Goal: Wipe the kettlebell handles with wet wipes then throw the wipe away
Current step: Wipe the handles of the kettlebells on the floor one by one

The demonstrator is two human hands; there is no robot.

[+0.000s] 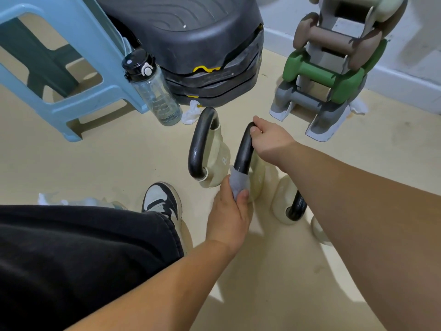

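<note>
Kettlebells (248, 163), perhaps four; left hand (229, 211) holds one wipe (238, 185).

Bare floor (114, 161) left of kettlebells (216, 161)

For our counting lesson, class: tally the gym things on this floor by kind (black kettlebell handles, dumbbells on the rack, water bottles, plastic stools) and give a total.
black kettlebell handles: 3
dumbbells on the rack: 4
water bottle: 1
blue plastic stool: 1
Total: 9
</note>
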